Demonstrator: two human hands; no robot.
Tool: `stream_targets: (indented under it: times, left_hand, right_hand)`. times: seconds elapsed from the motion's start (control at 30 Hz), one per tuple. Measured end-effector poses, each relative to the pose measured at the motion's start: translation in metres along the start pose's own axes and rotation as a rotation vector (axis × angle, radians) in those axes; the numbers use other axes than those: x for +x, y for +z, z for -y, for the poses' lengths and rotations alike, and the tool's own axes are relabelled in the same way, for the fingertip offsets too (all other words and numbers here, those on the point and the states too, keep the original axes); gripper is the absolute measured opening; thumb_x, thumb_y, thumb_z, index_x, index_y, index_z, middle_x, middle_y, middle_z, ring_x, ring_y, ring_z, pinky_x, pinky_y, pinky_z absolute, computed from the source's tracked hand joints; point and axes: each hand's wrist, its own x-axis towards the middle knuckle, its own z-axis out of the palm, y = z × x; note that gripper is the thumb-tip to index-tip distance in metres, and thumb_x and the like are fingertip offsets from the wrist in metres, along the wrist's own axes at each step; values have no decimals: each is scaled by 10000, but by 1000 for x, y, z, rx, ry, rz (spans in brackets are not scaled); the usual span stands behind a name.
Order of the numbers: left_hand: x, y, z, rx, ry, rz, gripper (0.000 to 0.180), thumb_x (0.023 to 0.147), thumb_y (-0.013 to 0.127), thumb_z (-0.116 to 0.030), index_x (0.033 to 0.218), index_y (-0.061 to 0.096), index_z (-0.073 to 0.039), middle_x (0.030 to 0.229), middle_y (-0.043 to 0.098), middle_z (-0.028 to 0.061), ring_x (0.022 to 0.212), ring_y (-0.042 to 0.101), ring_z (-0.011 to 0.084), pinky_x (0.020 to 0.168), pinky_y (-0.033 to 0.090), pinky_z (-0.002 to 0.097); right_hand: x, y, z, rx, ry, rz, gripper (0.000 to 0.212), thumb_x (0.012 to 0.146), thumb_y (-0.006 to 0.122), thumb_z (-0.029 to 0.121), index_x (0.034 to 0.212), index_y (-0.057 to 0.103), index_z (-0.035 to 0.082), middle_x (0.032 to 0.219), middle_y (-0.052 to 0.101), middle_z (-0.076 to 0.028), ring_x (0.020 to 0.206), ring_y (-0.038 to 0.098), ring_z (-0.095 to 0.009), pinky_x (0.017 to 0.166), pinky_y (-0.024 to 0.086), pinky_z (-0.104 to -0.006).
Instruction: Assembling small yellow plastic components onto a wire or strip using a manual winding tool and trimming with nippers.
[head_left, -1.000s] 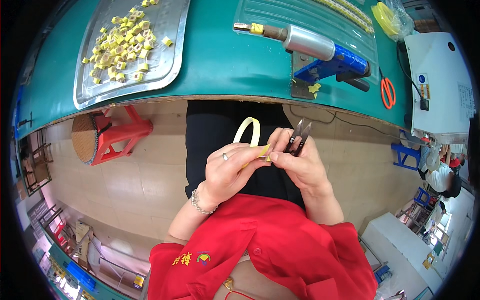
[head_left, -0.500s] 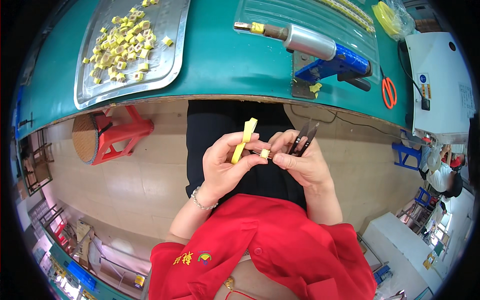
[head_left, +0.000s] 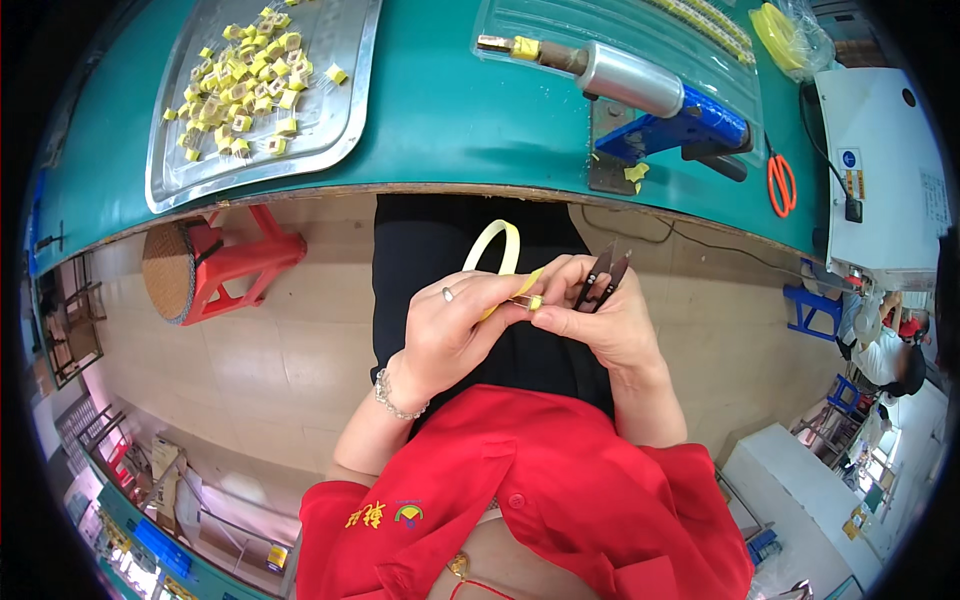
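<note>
since the earlier frame, the strip of yellow tape (head_left: 513, 245) has opened from an upright fold into an arch above your left hand (head_left: 445, 325), which has rolled so its back shows. at far left, the metal tray (head_left: 338, 128) holds a heap of small yellow-wrapped blocks (head_left: 250, 88). your left hand makes a narrow pinch on the tape and, it seems, the fine leads of one yellow-wrapped block (head_left: 536, 301). the tape looks light, springy and perhaps tacky; take it by its edges. the block sits between both hands' fingertips; it should feel light and stiff, with leads that bend easily, so grip its flat sides. your right hand (head_left: 615, 330) pinches the block's right side, the dark thread snips (head_left: 594, 279) tucked among its fingers, blades pointing away from you; likely sharp, so hold their handles. farther right lie orange-handled scissors (head_left: 781, 187) on the green table (head_left: 450, 140).
</note>
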Motion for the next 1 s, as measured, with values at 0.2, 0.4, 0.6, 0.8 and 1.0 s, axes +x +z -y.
stream_targets:
  times: [0.2, 0.4, 0.6, 0.8, 1.0]
  left_hand:
    - [-12, 4, -1, -280, -197, -30, 319, 741, 666, 71, 1034, 541, 47, 883, 660, 164, 856, 660, 236, 715, 544, 289]
    - [-11, 4, -1, -278, -196, -26, 320, 740, 672, 62, 1031, 539, 57, 862, 658, 157, 846, 663, 233, 714, 545, 285]
    - [-7, 3, -3, -218, -125, -37, 329, 722, 695, 44, 1020, 556, 38, 859, 661, 143, 823, 670, 229, 685, 541, 275]
    - [-7, 3, -4, -180, -109, -65, 315, 706, 713, 25, 986, 568, 26, 834, 668, 127, 793, 673, 220, 661, 532, 265]
    - [-2, 0, -6, -87, -24, -52, 317, 676, 742, -36, 946, 579, -7, 797, 676, 94, 687, 655, 209, 605, 507, 268]
  right_hand:
    - [-2, -3, -6, 88, 6, 13, 167, 700, 720, -22, 809, 594, -8, 892, 582, -107, 787, 582, -151, 688, 473, -247]
    - [-4, -3, -3, 82, 30, 15, 138, 723, 694, -28, 821, 598, -13, 897, 582, -107, 785, 579, -147, 678, 461, -239]
    - [-4, -1, -2, 31, -22, 25, 126, 721, 685, -18, 812, 597, -19, 873, 588, -106, 772, 575, -137, 660, 449, -225]
    - [-5, 4, 3, -16, -27, 2, 114, 728, 679, -5, 798, 591, -20, 844, 591, -99, 744, 564, -121, 627, 429, -215]
    - [-8, 7, 5, -59, -38, -19, 115, 716, 679, 1, 766, 578, -14, 836, 590, -96, 716, 552, -107, 606, 415, -207]
